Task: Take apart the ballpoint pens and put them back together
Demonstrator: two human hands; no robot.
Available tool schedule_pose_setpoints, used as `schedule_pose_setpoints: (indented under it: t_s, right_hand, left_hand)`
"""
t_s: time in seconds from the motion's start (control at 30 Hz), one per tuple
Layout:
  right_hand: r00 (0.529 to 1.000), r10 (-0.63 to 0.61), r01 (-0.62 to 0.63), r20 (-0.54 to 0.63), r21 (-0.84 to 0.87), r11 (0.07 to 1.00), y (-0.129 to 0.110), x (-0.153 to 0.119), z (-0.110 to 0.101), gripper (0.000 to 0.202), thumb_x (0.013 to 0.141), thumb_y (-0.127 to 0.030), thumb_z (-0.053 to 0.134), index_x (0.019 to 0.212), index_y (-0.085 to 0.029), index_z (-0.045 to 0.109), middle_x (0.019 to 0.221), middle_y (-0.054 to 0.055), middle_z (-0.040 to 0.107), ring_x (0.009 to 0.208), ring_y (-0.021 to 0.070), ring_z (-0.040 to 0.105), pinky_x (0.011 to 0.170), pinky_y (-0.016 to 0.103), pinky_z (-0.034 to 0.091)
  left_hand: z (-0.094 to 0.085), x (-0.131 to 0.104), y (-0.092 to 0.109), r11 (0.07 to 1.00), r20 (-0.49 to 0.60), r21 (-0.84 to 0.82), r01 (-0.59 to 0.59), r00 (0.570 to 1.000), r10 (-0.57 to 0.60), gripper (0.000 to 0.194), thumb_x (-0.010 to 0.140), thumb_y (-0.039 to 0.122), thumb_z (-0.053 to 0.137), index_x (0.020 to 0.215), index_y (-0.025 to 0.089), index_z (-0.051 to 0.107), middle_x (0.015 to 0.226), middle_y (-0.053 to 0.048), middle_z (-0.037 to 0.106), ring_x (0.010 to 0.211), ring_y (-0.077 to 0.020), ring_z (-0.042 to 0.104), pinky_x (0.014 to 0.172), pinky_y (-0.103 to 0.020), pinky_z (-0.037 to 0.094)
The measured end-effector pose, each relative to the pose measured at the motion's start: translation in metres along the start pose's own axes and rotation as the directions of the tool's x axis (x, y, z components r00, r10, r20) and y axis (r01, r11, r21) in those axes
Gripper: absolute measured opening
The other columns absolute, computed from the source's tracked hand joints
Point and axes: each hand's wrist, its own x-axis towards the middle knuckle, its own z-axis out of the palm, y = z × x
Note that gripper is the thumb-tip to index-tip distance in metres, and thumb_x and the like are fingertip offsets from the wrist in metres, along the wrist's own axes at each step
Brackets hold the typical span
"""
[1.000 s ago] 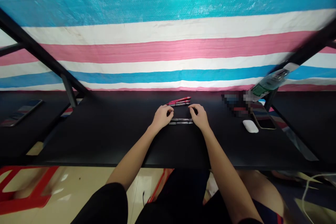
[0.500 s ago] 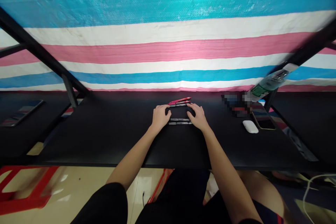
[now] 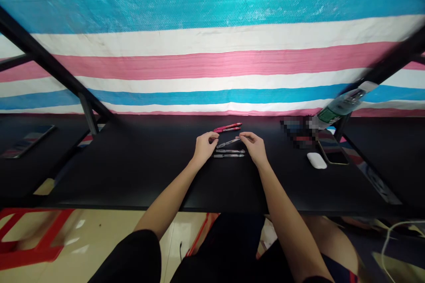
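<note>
A clear pen with dark markings (image 3: 228,143) slants above the black tabletop (image 3: 139,159), its right end pinched between the thumb and fingers of my right hand (image 3: 255,147). My left hand (image 3: 203,146) is beside the pen's left end, thumb and forefinger curved with a small gap between them. Just below the held pen, two more clear pens lie side by side: an upper pen (image 3: 229,151) and a lower pen (image 3: 229,156). Behind my hands rest two red pens, an upper one (image 3: 229,126) and a lower one (image 3: 230,130).
To the right are a white earphone case (image 3: 316,160), a phone (image 3: 333,148) and a tilted plastic bottle (image 3: 341,107), near some blurred-out items (image 3: 300,130). Black metal bars (image 3: 56,68) slope at both sides. A striped sheet (image 3: 212,62) hangs behind the table.
The clear pen that lay beside the red pens is now in my right hand, nearer me and tilted. My left fingers have curled in closer to its left end.
</note>
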Motion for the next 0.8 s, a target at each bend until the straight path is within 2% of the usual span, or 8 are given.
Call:
schedule_pose_setpoints:
  t_s: [0.2,0.47,0.57,0.7,0.8]
  right_hand:
    - [0.996,0.009,0.002,-0.088,0.123,0.992,-0.003,0.001,0.002,0.028,0.066,-0.043,0.079,0.078,-0.019,0.070,0.079,0.003,0.073,0.088,0.0240,0.072,0.089,0.039,0.055]
    - [0.988,0.035,0.003,-0.150,0.245,0.969,0.000,0.006,-0.002,0.033,0.061,-0.046,0.083,0.075,-0.019,0.069,0.077,0.002,0.070,0.086,0.0222,0.072,0.089,0.040,0.058]
    - [0.994,0.036,-0.009,-0.102,0.254,0.967,0.000,0.006,-0.004,0.033,0.064,-0.047,0.081,0.077,-0.020,0.069,0.079,0.002,0.070,0.085,0.0206,0.072,0.091,0.040,0.058]
    - [0.998,0.065,-0.067,0.016,0.299,0.952,-0.005,0.003,-0.003,0.036,0.066,-0.052,0.079,0.080,-0.021,0.067,0.082,0.002,0.071,0.084,0.0198,0.072,0.091,0.041,0.058]
    - [0.988,0.124,-0.147,0.096,0.301,0.942,-0.010,0.000,-0.002,0.041,0.065,-0.056,0.079,0.080,-0.021,0.066,0.078,0.003,0.071,0.076,0.0197,0.072,0.083,0.039,0.060]
  left_hand:
    - [-0.001,0.001,0.000,0.994,0.017,0.093,-0.061,0.998,0.060,0.012,0.084,0.023,0.062,0.089,0.019,0.072,0.091,-0.005,0.072,0.085,-0.0187,0.065,0.084,-0.034,0.052]
    - [0.002,0.000,0.004,0.998,0.103,-0.037,-0.054,0.993,0.058,0.020,0.083,0.030,0.062,0.098,0.018,0.071,0.094,-0.005,0.074,0.079,-0.0173,0.065,0.078,-0.030,0.052]
    - [0.001,0.000,0.006,0.998,0.087,-0.048,-0.049,0.995,0.053,0.018,0.084,0.028,0.060,0.096,0.018,0.071,0.090,-0.004,0.073,0.078,-0.0170,0.065,0.077,-0.029,0.051]
    - [-0.002,0.000,0.010,0.995,0.064,-0.103,-0.010,0.998,0.016,0.019,0.087,0.032,0.057,0.093,0.018,0.069,0.080,-0.002,0.072,0.074,-0.0163,0.065,0.073,-0.028,0.050]
    - [-0.003,-0.001,0.014,0.986,0.079,-0.167,0.019,0.997,-0.006,0.023,0.089,0.037,0.054,0.089,0.018,0.068,0.076,-0.002,0.071,0.072,-0.0159,0.066,0.072,-0.027,0.050]
